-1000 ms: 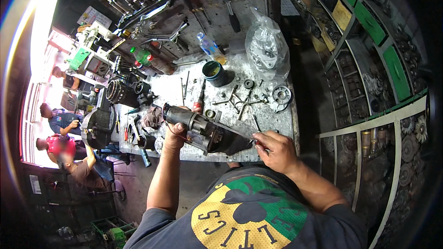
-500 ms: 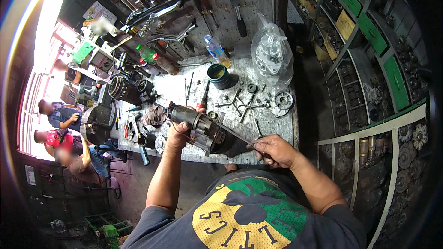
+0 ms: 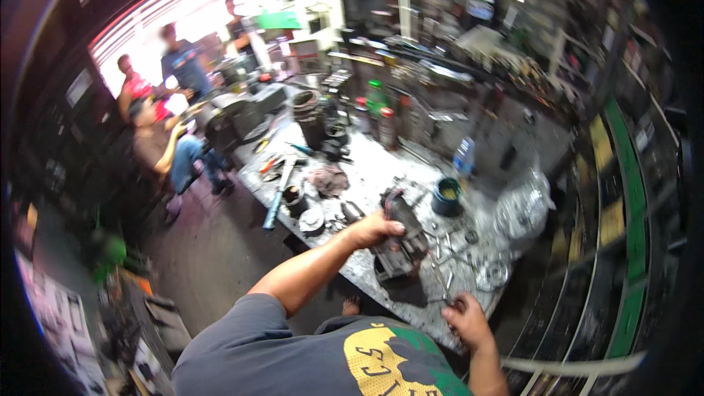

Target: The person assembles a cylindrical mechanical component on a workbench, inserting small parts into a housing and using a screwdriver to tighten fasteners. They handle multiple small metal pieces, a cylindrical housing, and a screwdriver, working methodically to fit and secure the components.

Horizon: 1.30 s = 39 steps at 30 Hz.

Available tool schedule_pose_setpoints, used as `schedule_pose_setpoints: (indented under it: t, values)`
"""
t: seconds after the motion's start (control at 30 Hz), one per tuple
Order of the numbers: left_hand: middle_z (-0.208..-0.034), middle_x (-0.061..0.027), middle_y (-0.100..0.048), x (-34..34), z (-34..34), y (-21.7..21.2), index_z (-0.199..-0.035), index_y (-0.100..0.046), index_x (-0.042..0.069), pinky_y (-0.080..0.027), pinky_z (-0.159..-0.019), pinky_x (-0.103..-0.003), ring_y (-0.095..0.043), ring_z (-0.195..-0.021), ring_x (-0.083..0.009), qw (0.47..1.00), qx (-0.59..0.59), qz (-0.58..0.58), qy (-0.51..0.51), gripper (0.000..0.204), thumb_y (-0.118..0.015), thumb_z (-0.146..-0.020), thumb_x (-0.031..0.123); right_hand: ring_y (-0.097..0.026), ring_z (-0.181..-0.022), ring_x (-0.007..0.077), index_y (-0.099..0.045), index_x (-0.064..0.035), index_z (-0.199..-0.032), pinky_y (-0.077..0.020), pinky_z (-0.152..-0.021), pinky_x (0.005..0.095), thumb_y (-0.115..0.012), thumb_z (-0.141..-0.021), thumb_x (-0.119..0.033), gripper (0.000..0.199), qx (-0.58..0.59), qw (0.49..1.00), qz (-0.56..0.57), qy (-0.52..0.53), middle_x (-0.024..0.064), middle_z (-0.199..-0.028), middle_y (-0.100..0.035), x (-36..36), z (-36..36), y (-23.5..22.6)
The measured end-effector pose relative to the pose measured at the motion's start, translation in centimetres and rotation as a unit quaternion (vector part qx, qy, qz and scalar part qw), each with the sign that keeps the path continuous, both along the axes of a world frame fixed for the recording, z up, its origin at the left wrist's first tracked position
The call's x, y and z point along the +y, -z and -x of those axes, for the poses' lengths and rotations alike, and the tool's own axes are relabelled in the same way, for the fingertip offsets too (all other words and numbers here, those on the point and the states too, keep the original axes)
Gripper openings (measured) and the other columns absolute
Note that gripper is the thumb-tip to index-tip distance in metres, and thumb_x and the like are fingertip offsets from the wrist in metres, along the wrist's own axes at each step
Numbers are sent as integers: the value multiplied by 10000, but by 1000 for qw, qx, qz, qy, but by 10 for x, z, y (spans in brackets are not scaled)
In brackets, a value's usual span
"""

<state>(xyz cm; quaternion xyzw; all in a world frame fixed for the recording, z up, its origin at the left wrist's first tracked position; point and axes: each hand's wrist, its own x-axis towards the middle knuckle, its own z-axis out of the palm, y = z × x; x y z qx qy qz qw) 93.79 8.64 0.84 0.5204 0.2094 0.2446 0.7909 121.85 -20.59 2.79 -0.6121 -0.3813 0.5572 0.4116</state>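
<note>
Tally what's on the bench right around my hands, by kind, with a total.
Dark metal motor assembly, gripped by the left hand: 1
Thin tool in the right hand: 1
Dark round tub: 1
Clear plastic bag: 1
Total: 4

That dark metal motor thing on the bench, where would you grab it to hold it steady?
Grip the dark metal motor part around its upper rounded end, coming from the left, where the left hand has its grip. The body looks bulky and stands up off the workbench, so a wrap-around grip probably stops it tipping. The right hand is at the lower side with a thin tool.
</note>
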Motion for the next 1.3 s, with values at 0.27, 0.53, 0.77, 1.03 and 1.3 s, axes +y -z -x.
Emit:
schedule_pose_setpoints:
  t: [0.27, 0.53, 0.77, 1.03, 1.3]
  values:
    - [-921, -20, -716, -3, -13, -2, -1103, -706, 50, -584, -734, -344, -674, -809, -150, 995, -76, -55, 20, 404, -886, -945, 375, -692, -719, 289, -747, 66, -1113, -554, -679, 430, -791, -969, -125, 243, 79, 997, -2, 10, 132, -850, -728, 2, -13, -17]
    - [-1012, -45, -761, -5, -12, -9, -1146, -738, 23, -584, -762, -338, -702, -912, -162, 996, -83, -32, 28, 498, -932, -896, 407, -624, -701, 172, -729, 41, -1209, -515, -651, 320, -738, -1050, -292, 369, -463, 824, -322, 53, 104, -911, -728, 2, -15, 5]
    - [-1085, -51, -776, -3, -9, -12, -1238, -717, 16, -609, -797, -351, -722, -968, -183, 996, -64, -10, 56, 557, -930, -894, 399, -506, -501, 151, -699, 85, -1172, -378, -433, 306, -723, -1041, -207, 320, 276, 958, 77, -17, 97, -793, -677, 0, -16, -8]
    - [-1416, -189, -744, -4, -4, -13, -1466, -605, -42, -555, -1137, -463, -737, -1257, -313, 998, -59, 1, 13, 849, -962, -835, 400, -716, -679, 333, -764, 29, -1099, -552, -615, 389, -812, -977, -179, 245, -390, 863, -312, 75, 187, -883, -764, -7, 1, 2]
    - [-1483, -232, -695, -5, -7, -26, -1508, -573, -40, -529, -1192, -504, -691, -1352, -339, 999, -41, 9, 22, 964, -984, -784, 445, -708, -738, 192, -779, 20, -1099, -592, -687, 350, -809, -1011, -235, 271, -192, 958, -186, 106, 99, -951, -775, -4, 10, -5]
